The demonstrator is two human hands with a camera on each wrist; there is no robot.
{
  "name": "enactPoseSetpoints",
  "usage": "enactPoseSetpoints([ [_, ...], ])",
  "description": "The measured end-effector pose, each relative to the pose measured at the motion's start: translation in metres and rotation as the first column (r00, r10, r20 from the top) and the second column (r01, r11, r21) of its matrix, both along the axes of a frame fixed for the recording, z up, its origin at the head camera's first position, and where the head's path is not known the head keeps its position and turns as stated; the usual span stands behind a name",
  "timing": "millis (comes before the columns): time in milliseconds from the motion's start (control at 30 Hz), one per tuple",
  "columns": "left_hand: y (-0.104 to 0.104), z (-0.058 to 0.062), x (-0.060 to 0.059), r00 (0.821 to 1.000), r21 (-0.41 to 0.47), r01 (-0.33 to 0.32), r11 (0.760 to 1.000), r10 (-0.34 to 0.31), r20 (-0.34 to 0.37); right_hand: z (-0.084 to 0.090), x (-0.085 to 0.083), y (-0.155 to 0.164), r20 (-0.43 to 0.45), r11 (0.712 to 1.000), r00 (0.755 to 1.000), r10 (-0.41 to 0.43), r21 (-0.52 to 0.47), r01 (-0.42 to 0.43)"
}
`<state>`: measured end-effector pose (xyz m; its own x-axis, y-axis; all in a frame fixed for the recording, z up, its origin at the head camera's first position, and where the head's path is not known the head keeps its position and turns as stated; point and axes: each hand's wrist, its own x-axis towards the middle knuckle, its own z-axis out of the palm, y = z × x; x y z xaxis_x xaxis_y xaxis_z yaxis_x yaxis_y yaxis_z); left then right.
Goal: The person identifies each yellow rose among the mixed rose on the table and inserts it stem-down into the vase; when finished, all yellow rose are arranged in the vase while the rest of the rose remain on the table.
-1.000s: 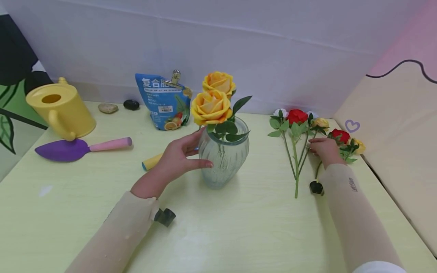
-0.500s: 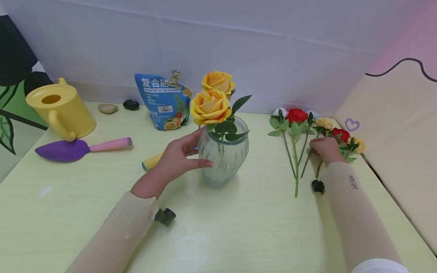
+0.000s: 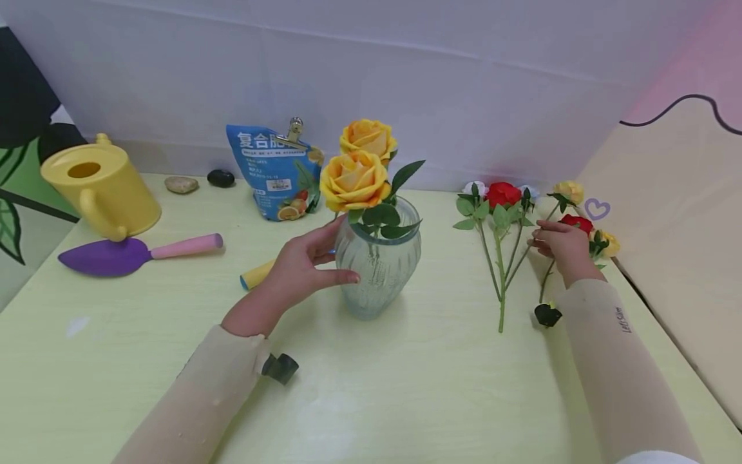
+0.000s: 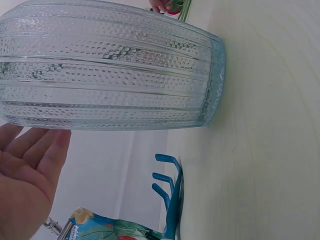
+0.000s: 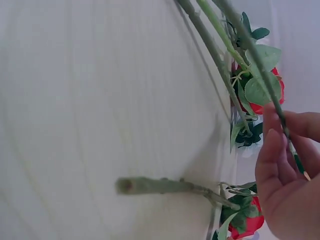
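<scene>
A ribbed glass vase (image 3: pixel 379 283) stands upright with two yellow artificial roses (image 3: pixel 355 180) in it. My left hand (image 3: pixel 292 270) holds its left side, thumb at the front and fingers behind. In the left wrist view the fingertips touch the glass (image 4: pixel 110 75). On the right, my right hand (image 3: pixel 565 248) pinches the stem of a yellow rose (image 3: pixel 570 192). The right wrist view has this green stem (image 5: pixel 257 60) between thumb and fingers, raised off the table. Red roses (image 3: pixel 503 194) and pale ones lie to its left; another red rose (image 3: pixel 576 223) and a yellow one (image 3: pixel 605 243) lie beside the hand.
A yellow watering can (image 3: pixel 107 187), a purple trowel (image 3: pixel 110 258), two stones (image 3: pixel 181 185) and a clipped blue bag (image 3: pixel 275 174) are on the left. Behind my left hand lies a blue hand rake (image 4: pixel 172 205) with a yellow handle (image 3: pixel 256 276). A wall borders the table's back.
My right hand has lifted the yellow rose, its bloom rising up and to the right, away from the other flowers. The left hand stays at the vase.
</scene>
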<state>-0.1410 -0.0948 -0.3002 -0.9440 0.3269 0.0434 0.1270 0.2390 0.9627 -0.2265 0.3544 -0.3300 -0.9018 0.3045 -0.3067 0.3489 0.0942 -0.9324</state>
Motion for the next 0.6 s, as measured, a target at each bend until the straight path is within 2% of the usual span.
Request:
enactPoseSetpoints([
  [333,0.000,0.000,0.000,1.000,0.002,-0.004,1.000,0.004,0.012,0.009,-0.003,-0.004,-0.008,0.996,0.998,-0.055,-0.074,0.054],
  [433,0.000,-0.001,0.000,1.000,0.004,-0.001,1.000,0.001,0.010,0.022,-0.002,-0.011,-0.027,0.992,0.997,-0.068,-0.110,0.065],
  [600,0.000,-0.001,0.000,1.000,0.004,0.000,1.000,0.000,0.008,0.051,0.000,-0.029,-0.128,0.981,0.990,-0.055,-0.193,0.029],
])
